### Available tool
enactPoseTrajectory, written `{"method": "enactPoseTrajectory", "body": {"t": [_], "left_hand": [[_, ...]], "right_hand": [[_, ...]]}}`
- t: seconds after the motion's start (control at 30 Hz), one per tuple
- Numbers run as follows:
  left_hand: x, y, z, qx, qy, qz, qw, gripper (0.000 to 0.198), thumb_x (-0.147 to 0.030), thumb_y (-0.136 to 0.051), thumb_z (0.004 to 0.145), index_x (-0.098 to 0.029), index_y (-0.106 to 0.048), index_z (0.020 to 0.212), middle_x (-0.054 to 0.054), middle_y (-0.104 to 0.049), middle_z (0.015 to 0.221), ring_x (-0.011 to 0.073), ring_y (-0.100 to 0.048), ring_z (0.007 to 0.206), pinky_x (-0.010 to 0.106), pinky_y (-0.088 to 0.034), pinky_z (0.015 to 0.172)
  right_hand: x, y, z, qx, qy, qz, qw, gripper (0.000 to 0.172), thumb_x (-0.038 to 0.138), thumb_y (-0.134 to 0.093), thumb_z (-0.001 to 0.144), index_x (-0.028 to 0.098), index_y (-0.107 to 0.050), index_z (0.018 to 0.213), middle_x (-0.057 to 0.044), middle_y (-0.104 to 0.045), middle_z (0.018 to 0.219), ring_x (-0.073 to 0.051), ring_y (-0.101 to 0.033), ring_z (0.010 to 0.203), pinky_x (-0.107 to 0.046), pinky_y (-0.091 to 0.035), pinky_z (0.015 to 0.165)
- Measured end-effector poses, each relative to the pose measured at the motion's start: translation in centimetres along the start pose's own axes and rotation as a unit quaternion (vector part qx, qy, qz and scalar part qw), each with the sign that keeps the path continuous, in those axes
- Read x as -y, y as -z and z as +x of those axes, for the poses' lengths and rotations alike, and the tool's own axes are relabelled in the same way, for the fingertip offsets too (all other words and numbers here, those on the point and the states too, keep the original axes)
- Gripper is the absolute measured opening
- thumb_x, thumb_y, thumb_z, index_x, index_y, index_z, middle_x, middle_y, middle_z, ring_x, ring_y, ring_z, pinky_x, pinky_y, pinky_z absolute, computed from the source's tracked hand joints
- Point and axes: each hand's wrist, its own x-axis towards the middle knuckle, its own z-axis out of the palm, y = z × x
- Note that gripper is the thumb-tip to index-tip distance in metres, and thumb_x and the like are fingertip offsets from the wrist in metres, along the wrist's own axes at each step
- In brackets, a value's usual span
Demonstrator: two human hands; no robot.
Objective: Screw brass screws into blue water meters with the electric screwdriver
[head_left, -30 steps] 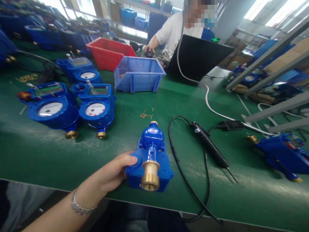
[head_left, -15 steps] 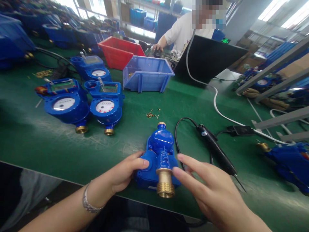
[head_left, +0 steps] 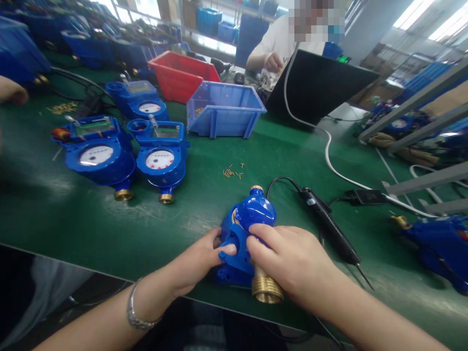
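A blue water meter (head_left: 256, 212) lies face down at the table's front edge, its threaded brass end (head_left: 268, 290) pointing toward me. My left hand (head_left: 208, 256) grips the left side of its blue plastic housing, thumb on top. My right hand (head_left: 288, 253) is wrapped over the pipe body just behind the brass thread. The rounded metal body sits tilted to the right against the housing, and a gap shows along its left side. My right palm hides the meter's right side. Small brass screws (head_left: 229, 172) lie loose beyond the meter.
A black electric screwdriver (head_left: 329, 226) lies to the right with its cable. Several finished-looking meters (head_left: 161, 158) stand at left. Behind are a blue bin (head_left: 234, 122) and a red bin (head_left: 175, 78). A co-worker (head_left: 270, 44) sits across; another hand (head_left: 12, 91) shows at far left.
My right hand has closed on the pipe body, which has shifted and tilted rightward with the meter. My left hand keeps its hold. Another person's hand has appeared at far left.
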Motion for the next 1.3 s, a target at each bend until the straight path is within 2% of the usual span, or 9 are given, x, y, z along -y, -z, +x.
{"method": "enactPoseTrajectory", "body": {"t": [0.3,0.43,0.5,0.57,0.6,0.73,0.83,1.1,1.3], "left_hand": [[-0.3,0.7,0.8,0.025,0.052,-0.050,0.997,0.038,-0.034,-0.060,0.079,-0.015,-0.056,0.113,0.008,-0.067,0.098,0.0213,-0.062,0.089,0.031,-0.045,0.079],[-1.2,1.2,0.8,0.015,0.037,-0.064,0.997,0.042,-0.034,-0.069,0.070,-0.014,-0.060,0.106,0.008,-0.069,0.094,0.0202,-0.062,0.085,0.029,-0.045,0.078],[-1.7,1.5,0.5,-0.003,0.026,-0.069,0.997,0.041,-0.035,-0.071,0.068,-0.013,-0.062,0.102,0.007,-0.069,0.091,0.0195,-0.062,0.083,0.029,-0.046,0.079],[-2.0,1.9,0.2,-0.042,0.025,-0.074,0.996,0.040,-0.037,-0.072,0.067,-0.013,-0.062,0.098,0.007,-0.069,0.088,0.0189,-0.063,0.080,0.029,-0.047,0.078],[-2.2,2.2,0.1,-0.068,0.026,-0.076,0.994,0.040,-0.038,-0.073,0.066,-0.014,-0.062,0.095,0.006,-0.069,0.087,0.0185,-0.063,0.079,0.029,-0.048,0.077],[-2.3,3.1,0.0,-0.136,0.009,-0.102,0.985,0.038,-0.041,-0.076,0.061,-0.016,-0.063,0.087,0.002,-0.068,0.080,0.0146,-0.061,0.073,0.024,-0.049,0.071],[-2.3,3.5,0.1,-0.149,-0.002,-0.106,0.983,0.037,-0.042,-0.076,0.060,-0.017,-0.064,0.085,0.000,-0.067,0.079,0.0130,-0.060,0.071,0.022,-0.048,0.068],[-2.1,3.6,0.2,-0.149,-0.016,-0.103,0.983,0.036,-0.043,-0.076,0.060,-0.018,-0.065,0.084,0.000,-0.067,0.079,0.0132,-0.060,0.071,0.022,-0.048,0.069],[-1.7,3.8,0.4,-0.146,-0.013,-0.095,0.985,0.026,-0.033,-0.069,0.069,-0.017,-0.065,0.090,0.000,-0.067,0.079,0.0133,-0.059,0.071,0.023,-0.047,0.070]], "right_hand": [[0.9,-0.1,2.0,0.047,-0.015,0.070,0.996,0.002,0.017,-0.053,0.081,0.016,-0.054,0.082,-0.004,-0.058,0.076,-0.018,-0.054,0.057,-0.030,-0.037,0.047],[-2.4,0.8,3.0,0.053,-0.031,0.280,0.958,0.038,0.005,-0.048,0.080,0.018,-0.050,0.115,-0.006,-0.057,0.109,-0.014,-0.059,0.082,-0.025,-0.047,0.067],[-5.2,-0.3,4.2,0.016,-0.142,0.314,0.939,0.041,0.003,-0.050,0.078,0.020,-0.052,0.115,-0.003,-0.058,0.109,-0.011,-0.059,0.081,-0.022,-0.048,0.071],[-8.1,-2.9,5.8,0.006,-0.313,0.228,0.922,0.029,0.007,-0.053,0.079,0.019,-0.059,0.105,-0.003,-0.063,0.098,-0.012,-0.060,0.079,-0.024,-0.047,0.074],[-9.4,-4.6,6.7,0.021,-0.338,0.207,0.918,0.023,0.009,-0.054,0.080,0.017,-0.062,0.101,-0.005,-0.064,0.097,-0.015,-0.060,0.083,-0.027,-0.046,0.077],[-12.4,-10.8,9.4,0.095,-0.347,0.185,0.914,0.019,0.022,-0.063,0.079,0.013,-0.063,0.096,-0.006,-0.066,0.089,-0.018,-0.061,0.082,-0.031,-0.048,0.075],[-13.0,-12.8,10.4,0.140,-0.335,0.159,0.918,0.027,0.034,-0.060,0.082,0.013,-0.060,0.099,-0.006,-0.064,0.094,-0.017,-0.060,0.086,-0.035,-0.049,0.079],[-12.3,-11.7,12.3,0.257,-0.303,0.116,0.910,0.021,0.029,-0.056,0.086,0.011,-0.059,0.097,-0.008,-0.060,0.101,-0.018,-0.058,0.095,-0.039,-0.047,0.085],[-11.1,-11.2,12.6,0.238,-0.340,0.173,0.893,0.022,0.027,-0.056,0.086,0.010,-0.058,0.100,-0.009,-0.059,0.105,-0.020,-0.056,0.100,-0.042,-0.046,0.089]]}}
